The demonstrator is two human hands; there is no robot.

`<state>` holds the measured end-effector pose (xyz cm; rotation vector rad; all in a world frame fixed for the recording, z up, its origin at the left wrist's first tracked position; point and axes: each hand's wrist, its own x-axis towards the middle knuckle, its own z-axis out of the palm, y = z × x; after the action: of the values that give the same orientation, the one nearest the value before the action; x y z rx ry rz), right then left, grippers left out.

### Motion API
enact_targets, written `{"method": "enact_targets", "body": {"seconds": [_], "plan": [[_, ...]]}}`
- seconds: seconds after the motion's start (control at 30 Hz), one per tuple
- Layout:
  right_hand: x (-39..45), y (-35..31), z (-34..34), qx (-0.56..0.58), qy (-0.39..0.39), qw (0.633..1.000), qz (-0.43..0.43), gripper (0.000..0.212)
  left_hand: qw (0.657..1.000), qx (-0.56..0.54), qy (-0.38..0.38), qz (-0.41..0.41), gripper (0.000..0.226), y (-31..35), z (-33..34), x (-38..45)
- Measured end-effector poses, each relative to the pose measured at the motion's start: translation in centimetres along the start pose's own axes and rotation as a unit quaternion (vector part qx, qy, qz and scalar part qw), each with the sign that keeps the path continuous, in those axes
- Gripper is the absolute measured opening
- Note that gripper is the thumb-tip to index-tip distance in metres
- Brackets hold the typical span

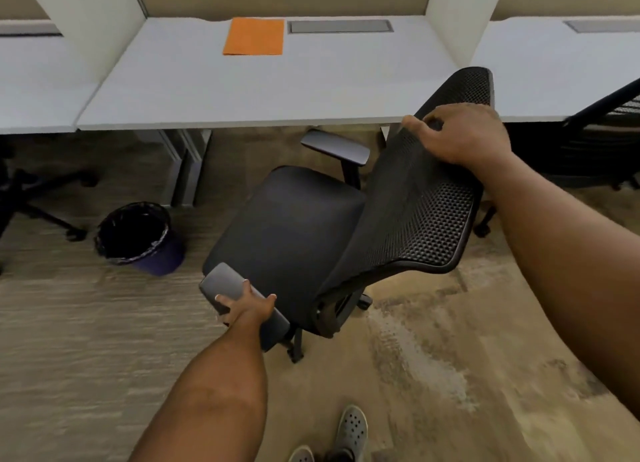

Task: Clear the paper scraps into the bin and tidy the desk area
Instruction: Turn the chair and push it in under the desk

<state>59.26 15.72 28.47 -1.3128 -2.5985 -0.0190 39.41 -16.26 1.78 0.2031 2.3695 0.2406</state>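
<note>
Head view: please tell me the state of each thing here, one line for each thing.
Left hand: closed on the chair's near armrest.
Right hand: gripping the top of the mesh backrest.
Office chair: pulled out from the desk, seat unoccupied.
Bin: upright on the floor, black liner in.
Orange paper: flat on the desk.

I see an orange folder (253, 36) lying flat near a grey cable hatch (340, 26), and grey clogs (352, 429) down on the carpet (86, 340).
</note>
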Motion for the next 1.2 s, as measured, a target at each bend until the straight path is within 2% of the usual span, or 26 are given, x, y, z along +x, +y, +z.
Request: {"method": "enact_targets", "body": {"seconds": [0.37, 0.5, 0.73, 0.9, 1.07, 1.13, 1.2], "plan": [[-1.8, -0.8, 0.2, -0.102, -0.111, 0.988, 0.041, 0.096, 0.997, -0.040, 0.072, 0.006, 0.086, -1.8, 1.4, 0.5], [-3.2, -0.8, 0.0, -0.102, -0.105, 0.986, 0.080, 0.107, 0.996, -0.048, 0.075, 0.018, 0.083, -2.4, 0.9, 0.1], [-5.9, -1.8, -0.3, -0.112, -0.081, 0.986, 0.092, 0.096, 0.995, -0.054, 0.084, 0.012, 0.081, -4.5, 0.5, 0.1], [-8.3, -3.6, -0.5, -0.114, -0.072, 0.984, 0.115, 0.102, 0.996, -0.038, 0.076, 0.008, 0.082, -6.5, -0.3, 0.1], [-12.1, -5.9, -1.2, -0.107, -0.057, 0.985, 0.122, 0.113, 0.998, 0.020, 0.041, 0.045, 0.077, -8.9, -2.1, 0.5], [-13.6, -7.1, -1.7, -0.100, -0.065, 0.987, 0.112, 0.121, 0.994, 0.054, 0.049, 0.084, 0.070, -9.2, -3.3, -0.4], [-15.0, -8.1, -2.4, -0.096, -0.086, 0.987, 0.099, 0.127, 0.988, 0.032, 0.069, 0.134, 0.067, -8.5, -5.1, -1.8]]}}
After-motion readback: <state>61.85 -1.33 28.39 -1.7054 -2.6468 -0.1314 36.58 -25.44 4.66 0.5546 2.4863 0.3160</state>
